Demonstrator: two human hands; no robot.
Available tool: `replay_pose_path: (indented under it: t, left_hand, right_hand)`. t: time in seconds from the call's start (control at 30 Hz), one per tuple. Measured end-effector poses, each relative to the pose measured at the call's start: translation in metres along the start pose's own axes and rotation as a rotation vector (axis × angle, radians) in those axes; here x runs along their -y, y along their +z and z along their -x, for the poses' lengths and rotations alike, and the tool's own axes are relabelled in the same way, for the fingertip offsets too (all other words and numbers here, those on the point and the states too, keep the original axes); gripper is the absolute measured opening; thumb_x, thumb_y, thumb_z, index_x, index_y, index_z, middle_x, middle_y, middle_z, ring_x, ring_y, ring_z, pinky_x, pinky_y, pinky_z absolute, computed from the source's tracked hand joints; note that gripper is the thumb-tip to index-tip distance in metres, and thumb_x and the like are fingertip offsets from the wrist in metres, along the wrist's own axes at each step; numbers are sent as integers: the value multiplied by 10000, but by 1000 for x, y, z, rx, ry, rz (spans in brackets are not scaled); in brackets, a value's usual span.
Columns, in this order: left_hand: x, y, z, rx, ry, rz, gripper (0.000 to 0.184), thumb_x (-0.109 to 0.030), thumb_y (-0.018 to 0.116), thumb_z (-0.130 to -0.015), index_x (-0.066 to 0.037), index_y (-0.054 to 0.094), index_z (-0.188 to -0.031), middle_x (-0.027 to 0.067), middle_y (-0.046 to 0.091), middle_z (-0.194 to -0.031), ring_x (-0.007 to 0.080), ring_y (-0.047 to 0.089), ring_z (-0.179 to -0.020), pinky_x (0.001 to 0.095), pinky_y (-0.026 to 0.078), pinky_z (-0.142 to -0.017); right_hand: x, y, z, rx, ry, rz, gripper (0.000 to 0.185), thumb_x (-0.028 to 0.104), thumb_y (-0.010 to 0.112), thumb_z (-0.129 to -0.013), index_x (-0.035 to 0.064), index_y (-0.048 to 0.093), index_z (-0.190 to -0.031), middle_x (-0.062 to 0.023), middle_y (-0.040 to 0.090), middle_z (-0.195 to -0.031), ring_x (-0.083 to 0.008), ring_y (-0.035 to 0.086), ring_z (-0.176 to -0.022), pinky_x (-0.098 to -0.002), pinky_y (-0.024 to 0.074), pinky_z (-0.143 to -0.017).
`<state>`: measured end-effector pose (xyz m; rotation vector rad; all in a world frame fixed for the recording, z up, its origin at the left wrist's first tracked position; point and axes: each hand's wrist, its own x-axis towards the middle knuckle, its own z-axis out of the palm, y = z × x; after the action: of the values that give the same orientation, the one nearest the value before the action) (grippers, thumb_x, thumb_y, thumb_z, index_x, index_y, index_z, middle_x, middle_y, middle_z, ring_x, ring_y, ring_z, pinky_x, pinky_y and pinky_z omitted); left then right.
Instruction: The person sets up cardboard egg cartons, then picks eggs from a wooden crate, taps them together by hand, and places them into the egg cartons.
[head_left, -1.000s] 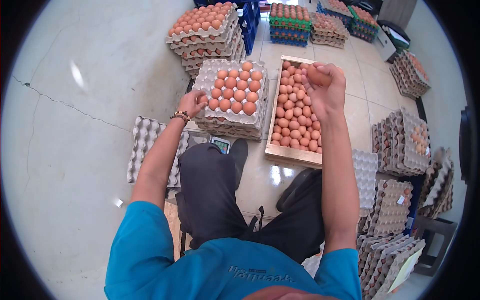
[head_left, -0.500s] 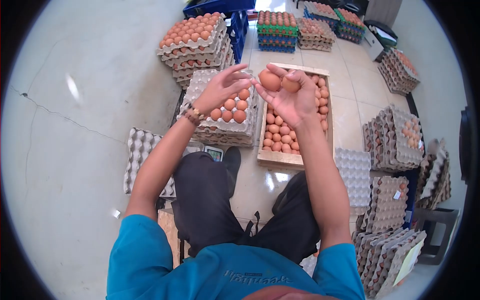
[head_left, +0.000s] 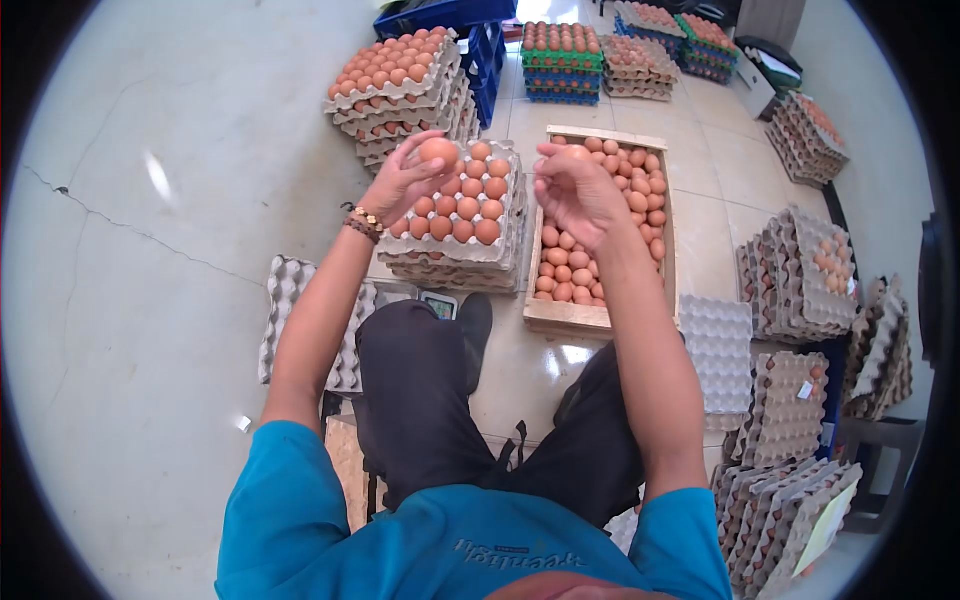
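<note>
brown egg (head_left: pixel 438 153) in left hand (head_left: pixel 397 187)

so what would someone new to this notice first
A rectangular pale-wood crate full of brown eggs sits right of centre. Left of it stands a stack of grey cardboard egg trays with eggs on top. Over the stack's left side, the left hand holds a brown egg.

Wooden crate (head_left: pixel 572 317), papery tray (head_left: pixel 509 205) — matt (rough)

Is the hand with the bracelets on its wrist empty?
No, the left hand, with bracelets on its wrist, holds a brown egg.
</note>
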<state>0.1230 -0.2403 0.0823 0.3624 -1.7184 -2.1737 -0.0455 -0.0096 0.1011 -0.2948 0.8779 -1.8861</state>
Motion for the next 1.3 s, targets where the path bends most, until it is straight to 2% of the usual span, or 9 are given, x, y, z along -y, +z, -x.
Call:
replay_pose_path:
  t: [0.1,0.27,0.4,0.63,0.83,0.9,1.0,1.17,1.3]
  left_hand:
    - [33,-72,0,-240,-23,-259,568,-119,773,-811,-44,497,-1302,99,607,-1195,199,619,-1082,352,520,-958]
    - [105,-175,1,-419,145,-967,493,-187,847,-687,-37,662,-1118,99,704,-992,182,669,-969,345,558,-807]
    - [111,-154,2,-478,54,-1109,531,-162,823,-652,-84,688,-1160,150,720,-979,233,712,-793,335,571,-747]
    - [117,-153,-6,-358,-41,-1652,529,-287,732,-777,-43,635,-1236,188,697,-1031,240,688,-892,330,552,-786]
    - [72,-52,-5,-263,199,-1141,488,-203,709,-851,-26,578,-1286,166,543,-1316,235,636,-1035,317,529,-866]
    - [38,14,-4,-86,285,-677,489,-132,693,-873,-30,537,-1326,123,557,-1297,186,596,-1104,324,521,-920]
    - [-7,88,6,131,369,-588,530,-96,713,-848,-24,524,-1338,100,555,-1308,152,577,-1123,313,510,-950]
    - [-7,118,-2,172,487,-1033,532,-174,750,-835,-76,562,-1323,45,653,-1184,164,636,-1023,320,519,-902]
    - [-2,112,-7,110,210,-372,461,-99,677,-893,-1,536,-1321,140,633,-1191,184,608,-1103,284,508,-942]
  right_hand:
    - [5,-19,-15,48,-32,-109,426,-16,697,-749,-4,524,-1138,-44,587,-859,-89,567,-693,-218,532,-603]
    - [15,-30,-8,121,-21,-275,505,277,366,-914,-89,478,-1242,-219,535,-1097,-276,554,-900,-353,527,-802]
    - [18,-9,5,113,-82,-249,561,200,354,-890,-121,397,-1347,-272,454,-1259,-347,506,-1075,-443,462,-975]
    - [12,-3,5,184,-117,-175,534,90,367,-888,-148,326,-1364,-305,404,-1300,-405,483,-1184,-494,450,-1043]
    - [8,-5,0,142,-80,-218,430,51,572,-885,-136,417,-1239,-278,482,-1233,-374,568,-1134,-418,553,-958]
    - [6,-5,1,107,-68,-160,402,46,640,-860,-121,473,-1186,-253,538,-1188,-341,602,-1101,-395,574,-927]
    - [1,-4,2,111,-53,-14,334,61,706,-829,-80,561,-1094,-195,635,-1087,-266,651,-1021,-372,583,-902]
    - [-12,-19,-10,68,-77,57,333,68,698,-828,-92,550,-1080,-205,629,-1089,-278,666,-956,-399,596,-857]
    - [6,-13,3,-52,-112,-79,293,122,584,-893,-93,533,-1085,-249,614,-1094,-324,666,-954,-418,606,-793]
